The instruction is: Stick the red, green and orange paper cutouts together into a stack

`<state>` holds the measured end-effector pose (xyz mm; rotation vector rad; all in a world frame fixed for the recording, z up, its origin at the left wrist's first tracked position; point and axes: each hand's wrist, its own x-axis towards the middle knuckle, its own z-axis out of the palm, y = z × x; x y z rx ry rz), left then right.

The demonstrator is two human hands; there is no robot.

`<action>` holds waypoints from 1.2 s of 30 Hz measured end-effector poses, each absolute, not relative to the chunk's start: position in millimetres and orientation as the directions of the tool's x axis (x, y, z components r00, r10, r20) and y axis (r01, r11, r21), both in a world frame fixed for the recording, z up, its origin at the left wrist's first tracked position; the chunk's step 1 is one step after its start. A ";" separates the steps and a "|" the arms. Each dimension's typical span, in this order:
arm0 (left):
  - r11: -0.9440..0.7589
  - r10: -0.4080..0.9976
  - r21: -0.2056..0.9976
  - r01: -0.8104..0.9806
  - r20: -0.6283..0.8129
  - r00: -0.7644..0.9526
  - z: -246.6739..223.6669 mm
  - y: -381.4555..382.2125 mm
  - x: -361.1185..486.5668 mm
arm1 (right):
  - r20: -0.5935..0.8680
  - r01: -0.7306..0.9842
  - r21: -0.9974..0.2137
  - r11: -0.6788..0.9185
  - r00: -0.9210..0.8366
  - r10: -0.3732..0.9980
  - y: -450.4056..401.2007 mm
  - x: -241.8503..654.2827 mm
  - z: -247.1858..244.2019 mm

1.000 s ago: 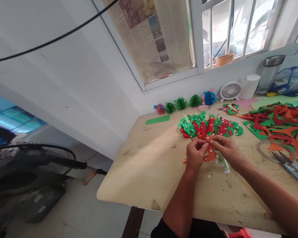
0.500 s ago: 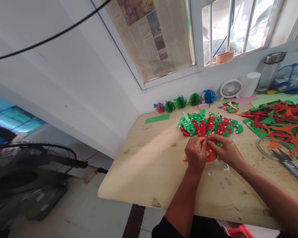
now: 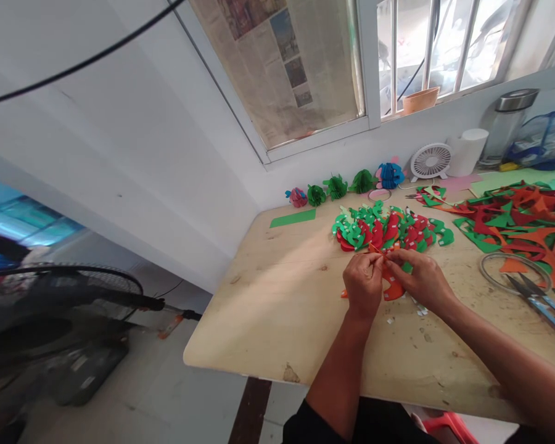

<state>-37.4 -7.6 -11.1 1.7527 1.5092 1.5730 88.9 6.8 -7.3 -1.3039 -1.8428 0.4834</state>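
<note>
My left hand [image 3: 364, 280] and my right hand [image 3: 419, 274] meet over the table, fingertips pinched close together. Between them is an orange paper cutout [image 3: 393, 288], curved and dotted with small white squares; its upper part is hidden by my fingers. Both hands are closed on it, as far as the fingers show. Just beyond lies a heap of green and red paper cutouts [image 3: 374, 231], many bearing the same white squares. Small white paper bits [image 3: 422, 311] are scattered by my right wrist.
Scissors [image 3: 539, 302] lie at the right beside a roll of clear tape [image 3: 485, 271]. Behind them spreads a pile of paper scraps [image 3: 531, 228]. Along the wall stand green paper figures [image 3: 337, 187], a blue one [image 3: 390, 176], a small white fan [image 3: 431, 161] and a glass bottle [image 3: 506, 132].
The camera view has shifted very slightly. Both hands stay in nearly the same place over the orange cutout, with only small finger movement.
</note>
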 end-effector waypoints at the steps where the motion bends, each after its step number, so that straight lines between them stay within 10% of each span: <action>1: -0.371 0.848 0.803 0.466 0.497 -0.182 -10.7 -7.8 -37.3 | 0.393 0.596 -0.699 0.394 -0.140 0.909 6.7 88.8 -6.9; 36: -0.262 0.925 0.919 0.294 0.326 -0.195 -4.5 -11.1 -38.1 | 0.270 0.479 -0.827 0.293 -0.117 0.956 6.3 88.3 -5.4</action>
